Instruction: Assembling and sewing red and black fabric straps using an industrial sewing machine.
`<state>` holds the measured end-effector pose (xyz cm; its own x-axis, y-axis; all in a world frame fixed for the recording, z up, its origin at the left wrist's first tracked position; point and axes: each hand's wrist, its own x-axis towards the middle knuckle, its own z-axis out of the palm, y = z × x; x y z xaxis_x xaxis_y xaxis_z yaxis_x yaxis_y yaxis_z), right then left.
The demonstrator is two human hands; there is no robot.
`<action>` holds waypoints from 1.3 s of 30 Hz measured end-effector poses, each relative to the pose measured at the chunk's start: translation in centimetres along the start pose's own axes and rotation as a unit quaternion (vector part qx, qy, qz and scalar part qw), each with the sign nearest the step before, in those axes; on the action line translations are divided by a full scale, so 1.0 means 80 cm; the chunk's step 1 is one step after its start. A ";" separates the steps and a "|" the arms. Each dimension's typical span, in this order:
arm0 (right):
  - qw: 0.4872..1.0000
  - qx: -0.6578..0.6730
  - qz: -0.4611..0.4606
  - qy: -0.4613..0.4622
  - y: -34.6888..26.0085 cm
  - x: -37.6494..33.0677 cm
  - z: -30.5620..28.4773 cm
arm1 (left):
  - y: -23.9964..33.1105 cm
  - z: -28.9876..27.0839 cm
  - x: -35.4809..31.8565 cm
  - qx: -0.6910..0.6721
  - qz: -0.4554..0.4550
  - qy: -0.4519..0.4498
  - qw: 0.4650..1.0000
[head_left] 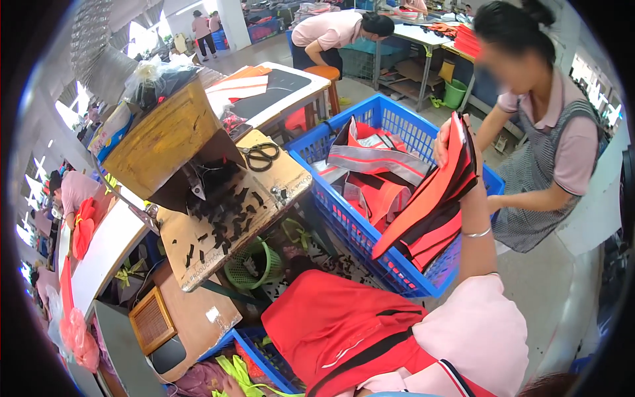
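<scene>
My right arm reaches up and away over a blue plastic basket point(360, 248). My right hand point(442, 147) is closed on the upper end of a bundle of orange-red fabric pieces point(423, 198) with dark edges. The bundle slants down into the basket, its lower end on other cut pieces; part of the hand is hidden behind it. Red and grey striped fabric pieces point(380, 162) fill the basket beside it. At the lower edge, a small skin-toned patch point(231, 386) touches yellow-green fabric point(239, 376); it may be part of my left hand, fingers unclear.
A co-worker point(549, 132) stands across the basket, one hand at its rim. At left, a worktable point(192, 255) holds a machine with a yellow wooden cover point(165, 132), black scissors point(260, 157) and black scraps. A green bin point(254, 264) stands below. Another person bends over farther back.
</scene>
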<state>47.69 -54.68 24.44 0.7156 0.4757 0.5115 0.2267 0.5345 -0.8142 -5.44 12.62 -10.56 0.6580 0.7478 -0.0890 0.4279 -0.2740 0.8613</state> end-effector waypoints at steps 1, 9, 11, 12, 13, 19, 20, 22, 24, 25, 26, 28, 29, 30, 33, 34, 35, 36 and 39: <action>0.977 -0.145 0.053 0.146 0.002 -0.011 -0.002 | -0.001 0.024 0.008 0.003 -0.004 -0.002 1.000; 0.689 -0.662 0.295 0.008 0.098 -0.102 -0.032 | -0.015 0.085 0.082 0.034 0.021 0.039 0.998; 0.652 -0.686 0.323 -0.003 0.125 -0.150 -0.039 | -0.008 0.114 0.094 0.034 0.020 0.053 0.998; 0.645 -0.687 0.332 -0.033 0.146 -0.166 -0.029 | -0.014 0.116 0.095 0.040 0.014 0.067 0.997; 0.639 -0.687 0.341 -0.066 0.168 -0.180 -0.016 | -0.025 0.115 0.093 0.047 0.004 0.083 0.995; 0.522 -0.660 0.504 -0.198 0.235 -0.254 0.049 | -0.156 0.008 -0.109 0.130 -0.189 0.311 0.922; 0.562 -0.641 0.496 -0.167 0.224 -0.263 0.040 | -0.180 -0.011 -0.192 0.146 -0.247 0.367 0.885; 0.581 -0.651 0.474 -0.119 0.182 -0.288 0.002 | -0.091 0.042 -0.110 0.203 -0.439 0.263 0.835; 0.600 -0.615 0.505 -0.081 0.189 -0.265 0.016 | -0.129 0.005 -0.122 0.069 -0.334 0.342 0.875; 0.647 -0.598 0.445 -0.159 0.224 -0.249 0.017 | -0.176 -0.057 -0.181 -0.036 -0.301 0.392 0.868; 0.642 -0.603 0.449 -0.148 0.214 -0.231 0.035 | -0.164 -0.035 -0.162 -0.148 -0.342 0.377 0.848; 0.643 -0.628 0.400 -0.177 0.237 -0.227 0.003 | -0.149 -0.036 -0.181 -0.272 -0.298 0.393 0.826; 0.629 -0.652 0.388 -0.169 0.239 -0.211 0.011 | -0.111 -0.028 -0.169 -0.368 -0.259 0.385 0.806; 0.630 -0.655 0.380 -0.174 0.247 -0.198 -0.003 | -0.074 -0.023 -0.160 -0.416 -0.223 0.377 0.797; 0.677 -0.619 0.374 -0.135 0.270 -0.177 -0.057 | 0.041 -0.002 -0.129 -0.550 -0.122 0.345 0.751; 0.671 -0.644 0.300 -0.212 0.279 -0.148 -0.011 | 0.078 0.008 -0.136 -0.566 -0.114 0.351 0.738; 0.657 -0.664 0.218 -0.281 0.287 -0.119 0.046 | 0.109 0.026 -0.136 -0.595 -0.073 0.335 0.727; 0.696 -0.634 0.207 -0.265 0.294 -0.103 0.101 | 0.143 0.050 -0.133 -0.606 -0.052 0.304 0.733; 0.792 -0.485 0.262 -0.265 0.322 -0.067 0.236 | 0.225 0.154 -0.134 -0.529 -0.032 0.189 0.827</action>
<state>37.24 -30.26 5.91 0.5596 0.8183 -0.1310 0.5752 -0.4973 -0.6495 2.85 -7.83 -0.25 0.3290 0.9305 -0.1612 -0.4592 0.3068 0.8337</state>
